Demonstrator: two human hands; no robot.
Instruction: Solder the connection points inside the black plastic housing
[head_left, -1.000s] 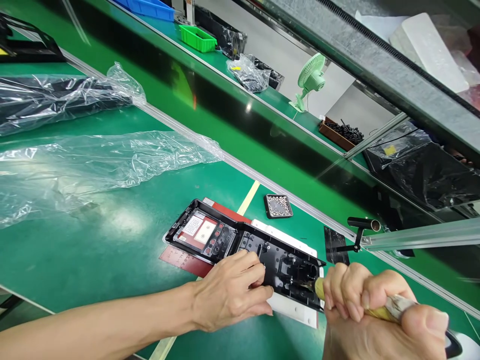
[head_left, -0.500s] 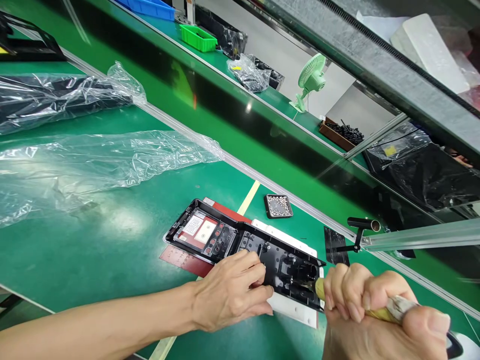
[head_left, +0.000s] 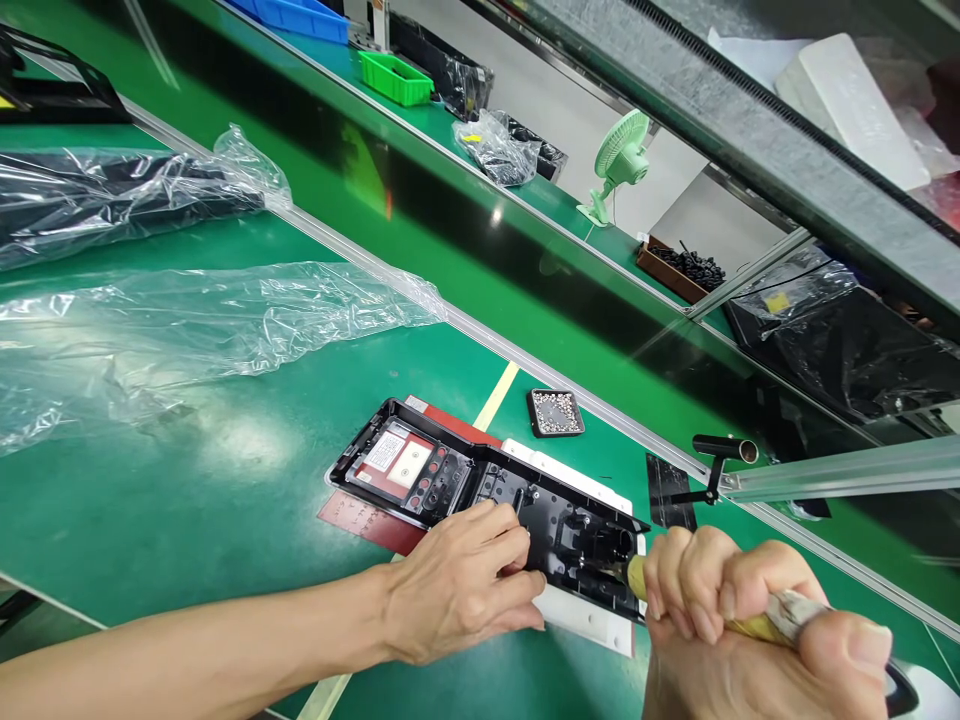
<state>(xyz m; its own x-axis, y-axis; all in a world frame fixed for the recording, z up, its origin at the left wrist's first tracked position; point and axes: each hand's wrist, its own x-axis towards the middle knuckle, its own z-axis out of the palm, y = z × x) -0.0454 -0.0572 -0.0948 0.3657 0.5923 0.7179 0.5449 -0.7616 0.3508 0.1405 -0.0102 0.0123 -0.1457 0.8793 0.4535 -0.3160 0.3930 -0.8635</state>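
A long black plastic housing (head_left: 555, 515) lies open side up across a red board (head_left: 367, 522) and a white block (head_left: 589, 620). My left hand (head_left: 469, 585) rests at the housing's near edge with curled fingers; what its fingertips hold, if anything, is hidden. Wrapped in my right hand (head_left: 739, 610) is a tool with a yellow, tape-covered handle (head_left: 757, 628). Its front end points into the right part of the housing, where the tip is hard to make out. A small square tray of screws (head_left: 555, 412) sits just beyond the housing.
Clear plastic film (head_left: 225, 320) and a wrapped black part (head_left: 112, 195) lie at the left. A metal rail (head_left: 480, 335) crosses behind the housing. A black tube holder (head_left: 724, 452) stands at the right, beside a metal post (head_left: 847, 470). A green fan (head_left: 621, 155) is farther back.
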